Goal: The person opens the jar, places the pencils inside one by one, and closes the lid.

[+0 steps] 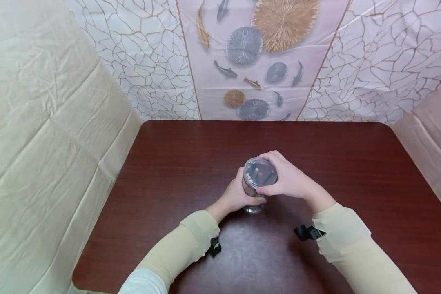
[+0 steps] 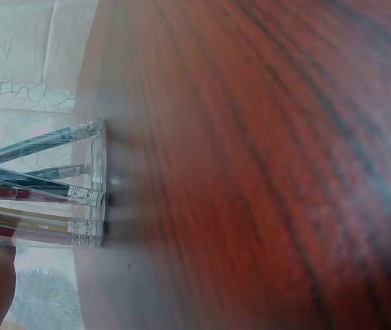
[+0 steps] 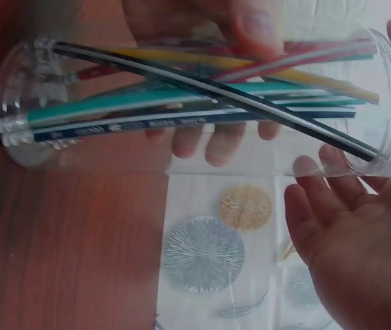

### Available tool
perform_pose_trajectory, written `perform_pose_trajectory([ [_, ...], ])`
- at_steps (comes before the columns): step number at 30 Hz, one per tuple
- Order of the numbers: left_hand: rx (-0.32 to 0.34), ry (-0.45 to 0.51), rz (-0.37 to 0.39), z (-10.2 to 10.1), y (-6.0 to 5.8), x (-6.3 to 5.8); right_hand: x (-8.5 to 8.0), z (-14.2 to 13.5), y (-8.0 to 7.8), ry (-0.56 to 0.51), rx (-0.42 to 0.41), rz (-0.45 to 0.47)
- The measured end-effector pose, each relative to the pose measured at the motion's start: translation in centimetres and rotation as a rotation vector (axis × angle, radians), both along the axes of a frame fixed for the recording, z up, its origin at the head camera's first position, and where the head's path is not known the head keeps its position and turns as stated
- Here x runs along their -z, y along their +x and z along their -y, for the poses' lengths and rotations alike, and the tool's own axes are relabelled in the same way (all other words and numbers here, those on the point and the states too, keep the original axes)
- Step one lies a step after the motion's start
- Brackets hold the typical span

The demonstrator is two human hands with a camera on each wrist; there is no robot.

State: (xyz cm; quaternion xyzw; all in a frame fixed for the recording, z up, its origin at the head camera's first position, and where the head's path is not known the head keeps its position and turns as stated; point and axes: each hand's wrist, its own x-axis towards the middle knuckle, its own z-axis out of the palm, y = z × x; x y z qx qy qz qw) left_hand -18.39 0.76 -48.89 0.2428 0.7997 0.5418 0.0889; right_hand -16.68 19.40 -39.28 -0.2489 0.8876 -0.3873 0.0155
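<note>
A tall clear jar [image 1: 252, 210] holds several pencils [image 3: 92, 108] in green, black, yellow and red, which lean across each other inside. My left hand [image 1: 239, 195] wraps round the jar's body, its thumb in front and its fingers behind, as the right wrist view shows. Over the top, my right hand [image 1: 288, 175] grips the see-through lid [image 1: 265, 169] with thumb and fingers spread around its rim. Metal-capped pencil ends point down at the jar's bottom [image 2: 100, 172], close to the tabletop in the left wrist view.
A dark red-brown wooden table [image 1: 183, 155] with rounded corners lies under the hands. Behind it hangs a patterned cloth [image 1: 161, 61] with printed fish and round shapes. Pale creased cloth [image 1: 51, 155] borders the left side, and more cloth [image 1: 430, 139] hangs at the right.
</note>
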Motion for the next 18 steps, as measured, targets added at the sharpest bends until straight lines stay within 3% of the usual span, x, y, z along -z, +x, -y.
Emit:
perform_pose_trajectory([
  [18, -0.006, 0.001, -0.008, -0.06, 0.03, 0.06, 0.22, -0.06, 0.23, -0.16, 0.05, 0.029],
])
